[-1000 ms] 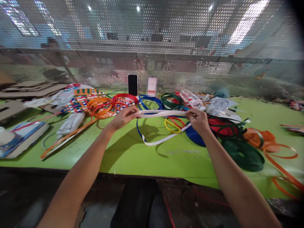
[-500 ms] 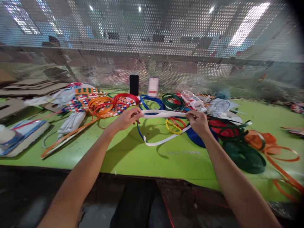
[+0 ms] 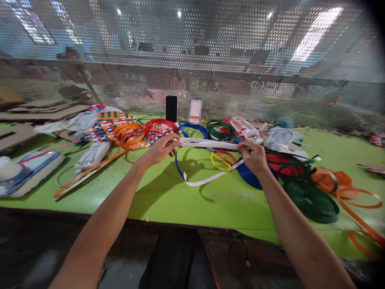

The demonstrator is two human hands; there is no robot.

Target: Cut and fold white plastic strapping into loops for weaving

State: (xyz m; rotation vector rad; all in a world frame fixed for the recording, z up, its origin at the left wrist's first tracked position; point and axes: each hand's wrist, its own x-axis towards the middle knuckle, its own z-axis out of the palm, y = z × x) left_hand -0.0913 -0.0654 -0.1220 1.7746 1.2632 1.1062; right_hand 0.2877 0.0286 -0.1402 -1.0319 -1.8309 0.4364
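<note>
Between my hands a white strip (image 3: 207,143) is stretched, folded into layers, above the green table (image 3: 168,200). My left hand (image 3: 164,148) pinches its left end. The right end is pinched in my right hand (image 3: 252,154). A loose tail of the strip hangs below and curves up toward my right hand. Under the strip lie scissors (image 3: 221,160) with one yellow and one red handle loop. A blue coil (image 3: 249,176) sits below my right hand, partly hidden by it.
Orange (image 3: 128,134), red and dark green coils (image 3: 311,200) lie around. A woven colourful piece (image 3: 105,128), a white power strip (image 3: 92,155) and a black phone (image 3: 171,108) are on the table. A perforated metal screen (image 3: 192,52) stands behind.
My right hand has shifted slightly right and down with its end of the strip. My left hand has barely moved. The whole view has shifted a little.
</note>
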